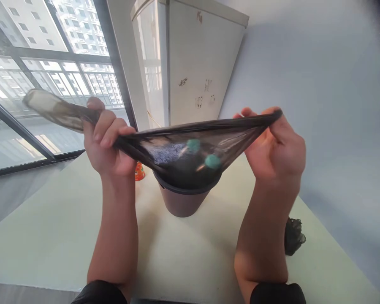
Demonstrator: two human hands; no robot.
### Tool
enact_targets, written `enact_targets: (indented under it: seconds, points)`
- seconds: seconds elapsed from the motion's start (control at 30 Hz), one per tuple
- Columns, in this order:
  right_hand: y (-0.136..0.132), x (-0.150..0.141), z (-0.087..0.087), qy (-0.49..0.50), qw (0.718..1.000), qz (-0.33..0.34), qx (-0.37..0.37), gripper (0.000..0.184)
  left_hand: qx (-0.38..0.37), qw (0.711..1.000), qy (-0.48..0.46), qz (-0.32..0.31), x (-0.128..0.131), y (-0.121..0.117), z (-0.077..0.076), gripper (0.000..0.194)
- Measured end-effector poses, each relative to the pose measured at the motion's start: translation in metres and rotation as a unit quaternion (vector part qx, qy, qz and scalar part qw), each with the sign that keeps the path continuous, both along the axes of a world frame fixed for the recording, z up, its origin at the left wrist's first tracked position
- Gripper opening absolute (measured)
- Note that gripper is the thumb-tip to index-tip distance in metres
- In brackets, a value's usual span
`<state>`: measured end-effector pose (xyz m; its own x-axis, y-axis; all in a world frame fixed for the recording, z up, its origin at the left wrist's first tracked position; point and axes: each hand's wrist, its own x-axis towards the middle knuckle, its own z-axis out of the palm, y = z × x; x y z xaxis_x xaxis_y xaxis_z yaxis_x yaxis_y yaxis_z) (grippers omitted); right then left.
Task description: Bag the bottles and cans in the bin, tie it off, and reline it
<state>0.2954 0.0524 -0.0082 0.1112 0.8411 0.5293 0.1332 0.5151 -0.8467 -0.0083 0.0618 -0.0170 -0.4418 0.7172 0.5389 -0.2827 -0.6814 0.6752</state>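
Thin, black see-through bag (177,147), stretched taut sideways, loose end out left; round grey-brown bin (183,204) upright below.

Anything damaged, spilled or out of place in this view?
Mostly wear: the side of the white refrigerator has dark, patchy marks, perhaps sticker residue, breaking up an otherwise plain panel. No spill is visible. The trash bin appears upright; the black plastic bag between both hands shows no clear tear.
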Motion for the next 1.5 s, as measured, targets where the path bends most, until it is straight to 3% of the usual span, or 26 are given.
enact_targets:
  seconds: [0.13, 0.23, 0.33, 0.43, 0.57, 0.7, 0.83, 1.0, 1.17, 1.27, 1.4, 1.5]
  points:
    - [0.001, -0.007, 0.003, -0.015, 0.999, -0.025, -0.04, 0.047, 0.01, 1.0, 0.0, -0.01, -0.007, 0.006, -0.005, 0.029]
    - [0.0, -0.009, 0.003, 0.02, 0.999, 0.011, -0.046, 0.052, -0.037, 0.998, 0.048, -0.024, -0.006, 0.009, -0.006, 0.035]
    - [-0.001, -0.011, 0.003, -0.018, 0.996, 0.045, -0.081, 0.054, -0.076, 0.991, 0.07, -0.079, 0.004, 0.003, -0.001, 0.046]
    - [-0.002, -0.016, 0.004, 0.061, 0.988, 0.119, -0.072, 0.044, -0.084, 0.982, 0.069, -0.156, 0.017, -0.006, 0.007, 0.051]
    - [-0.002, -0.026, 0.004, 0.189, 0.951, 0.242, -0.036, 0.021, -0.082, 0.97, 0.097, -0.208, 0.034, -0.011, 0.009, 0.04]
    - [-0.003, -0.033, 0.002, 0.152, 0.955, 0.248, -0.052, 0.005, -0.068, 0.969, 0.151, -0.182, 0.043, -0.01, 0.003, 0.023]
    - [-0.003, -0.041, -0.001, 0.123, 0.956, 0.26, -0.062, 0.027, -0.08, 0.963, 0.198, -0.166, 0.048, -0.013, -0.002, 0.029]
    - [-0.002, -0.052, -0.008, 0.088, 0.964, 0.232, -0.091, 0.024, -0.082, 0.951, 0.256, -0.152, 0.055, -0.02, -0.005, 0.026]
    - [-0.003, -0.053, -0.01, -0.056, 0.973, 0.217, -0.052, 0.029, -0.065, 0.922, 0.343, -0.17, 0.063, -0.023, -0.007, 0.021]
    - [-0.005, -0.052, -0.005, -0.129, 0.964, 0.235, -0.003, 0.023, -0.087, 0.922, 0.35, -0.137, 0.068, -0.023, -0.007, 0.02]
    - [-0.008, -0.051, -0.001, -0.142, 0.954, 0.262, -0.036, 0.008, -0.108, 0.933, 0.334, -0.082, 0.074, -0.025, -0.006, 0.022]
    - [-0.01, -0.049, -0.001, -0.129, 0.952, 0.273, -0.05, 0.013, -0.107, 0.942, 0.317, -0.024, 0.078, -0.028, -0.005, 0.019]
